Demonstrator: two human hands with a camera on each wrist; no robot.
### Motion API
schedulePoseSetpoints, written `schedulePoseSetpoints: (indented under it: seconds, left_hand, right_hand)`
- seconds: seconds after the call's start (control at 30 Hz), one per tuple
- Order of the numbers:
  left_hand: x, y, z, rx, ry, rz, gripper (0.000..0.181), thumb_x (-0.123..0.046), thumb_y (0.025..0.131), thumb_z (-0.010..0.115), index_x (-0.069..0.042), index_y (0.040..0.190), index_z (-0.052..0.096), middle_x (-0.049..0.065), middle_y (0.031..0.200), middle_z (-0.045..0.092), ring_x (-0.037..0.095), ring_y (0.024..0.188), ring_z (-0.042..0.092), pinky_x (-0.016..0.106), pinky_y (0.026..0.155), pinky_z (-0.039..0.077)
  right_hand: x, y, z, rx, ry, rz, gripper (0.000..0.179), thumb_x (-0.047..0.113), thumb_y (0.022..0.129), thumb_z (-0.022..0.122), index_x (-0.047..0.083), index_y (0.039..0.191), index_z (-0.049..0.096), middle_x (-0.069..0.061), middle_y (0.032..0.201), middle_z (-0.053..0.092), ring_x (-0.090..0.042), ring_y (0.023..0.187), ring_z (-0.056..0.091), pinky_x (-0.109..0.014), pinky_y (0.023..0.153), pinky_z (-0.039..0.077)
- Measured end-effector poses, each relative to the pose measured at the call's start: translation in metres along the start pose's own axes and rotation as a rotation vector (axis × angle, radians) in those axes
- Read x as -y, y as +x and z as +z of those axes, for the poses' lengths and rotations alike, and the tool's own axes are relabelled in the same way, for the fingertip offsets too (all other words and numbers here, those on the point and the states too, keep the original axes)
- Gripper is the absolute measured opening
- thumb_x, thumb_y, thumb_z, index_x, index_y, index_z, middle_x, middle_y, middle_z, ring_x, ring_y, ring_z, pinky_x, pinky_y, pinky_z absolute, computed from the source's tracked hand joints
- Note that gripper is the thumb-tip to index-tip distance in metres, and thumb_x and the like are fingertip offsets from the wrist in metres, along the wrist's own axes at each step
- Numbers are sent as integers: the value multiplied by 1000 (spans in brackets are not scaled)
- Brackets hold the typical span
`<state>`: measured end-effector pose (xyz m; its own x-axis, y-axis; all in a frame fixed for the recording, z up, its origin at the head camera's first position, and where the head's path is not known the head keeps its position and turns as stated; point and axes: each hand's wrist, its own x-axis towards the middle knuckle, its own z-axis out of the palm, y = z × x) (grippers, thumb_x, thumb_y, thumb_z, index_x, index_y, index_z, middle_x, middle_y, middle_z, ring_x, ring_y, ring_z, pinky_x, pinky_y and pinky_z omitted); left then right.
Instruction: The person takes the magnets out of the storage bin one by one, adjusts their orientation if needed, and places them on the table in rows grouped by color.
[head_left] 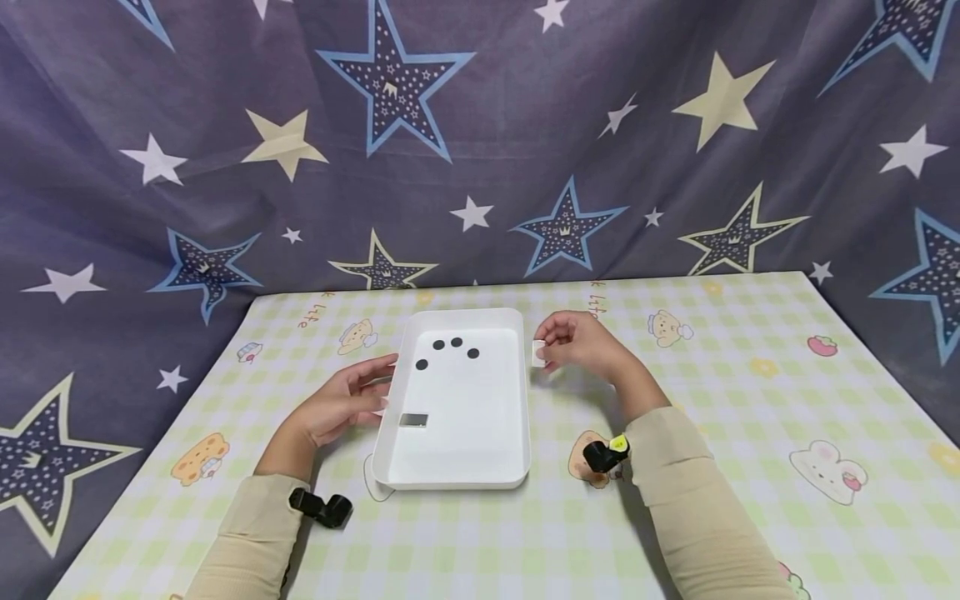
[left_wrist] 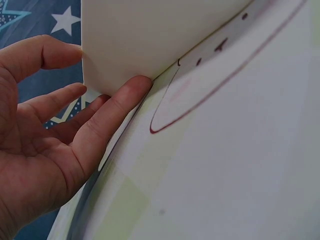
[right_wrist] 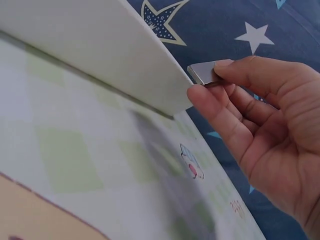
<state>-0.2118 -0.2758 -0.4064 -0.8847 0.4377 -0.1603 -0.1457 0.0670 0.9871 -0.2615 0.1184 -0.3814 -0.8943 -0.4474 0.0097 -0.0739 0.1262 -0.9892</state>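
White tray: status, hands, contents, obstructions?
Right hand pinches small block right of white tray; left hand touches its left side. Four black discs, silver strip inside. Right rim between block and discs.

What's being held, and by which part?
Right hand pinches a small flat block by its end away from the tray; left hand touches the tray's side.

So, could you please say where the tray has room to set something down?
The white tray is bare between the four black discs and its near wall, right of the shiny strip. The discs crowd the far part; outside, the left hand touches one side, the right hand flanks the other.
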Motion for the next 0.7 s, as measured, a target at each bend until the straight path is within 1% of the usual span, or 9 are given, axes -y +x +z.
schedulePoseSetpoints:
  seconds: [0.2,0.3,0.43,0.53,0.7]
  left_hand:
    - [0,1,0,1,-1,-2,75,7,88,58,-2,154,24,27,152,27,26,126,49,43,83,56]
    - [0,1,1,0,-2,-3,75,7,87,59,-2,154,24,27,152,27,27,128,48,43,83,56]
    - [-1,1,1,-4,-5,-6,76,7,87,59,-2,154,25,27,152,27,25,125,50,43,82,56]
    - [-1,0,1,-14,-4,-14,76,7,86,60,-3,153,26,26,151,28,23,123,52,43,82,56]
    - [-1,0,1,-7,-6,-10,76,6,86,60,-3,154,25,26,152,27,25,127,49,43,82,56]
  right_hand:
    - [-9,-3,-6,-17,12,-8,26,-10,84,65,-18,107,56,-13,81,60,-25,69,66,-45,72,58]
    - [-15,-4,-10,-35,-9,-13,24,-11,83,66,-17,105,58,-13,80,61,-22,67,66,-43,71,59]
    - [-20,-8,-13,-65,-42,-14,22,-9,83,67,-14,104,61,-13,81,63,-21,67,66,-40,69,59]
    - [-21,-11,-14,-89,-46,-7,21,-9,84,67,-12,104,63,-13,82,63,-22,68,66,-40,69,59]
    - [-27,-13,-18,-120,-49,-4,21,-7,84,68,-12,105,64,-14,84,64,-22,69,66,-39,70,59]
